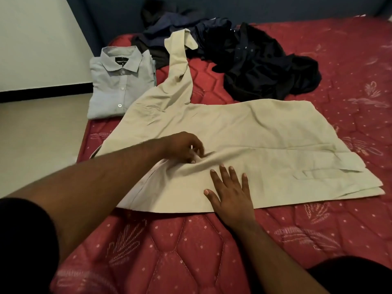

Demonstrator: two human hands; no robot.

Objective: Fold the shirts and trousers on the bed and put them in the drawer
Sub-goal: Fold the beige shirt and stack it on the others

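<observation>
Red quilted mattress (191, 247), stitched hexagon pattern with pale dots and leaf motifs. No sheet over it.

Beige shirt (244, 132) spread across the middle of the mattress, body lying roughly flat, creased. One sleeve (180, 64) stretches away toward the far end of the bed, its cuff folded over on top of the dark pile. A pocket flap shows near the shirt's right edge.

Left hand (184, 147): fingers curled, pinching a bunched fold of the beige shirt near its middle; cloth puckers around the fingertips. Right hand (231, 187): flat, fingers spread, palm pressing down on the shirt's near edge, wrist over the bare mattress.

Folded light blue shirt (121, 85) at the far left corner of the mattress, collar up, white buttons down the front. Dark neck label (121, 61) inside the collar carries pale lettering, too small and blurred to read.

Pile of dark clothes (250, 58), navy and black, heaped unfolded at the far end of the bed, just beyond the beige shirt. Individual garments cannot be told apart.

Pale floor (38, 132) and white wall (38, 39) with a black skirting strip to the left of the bed. Dark blue wall behind.
</observation>
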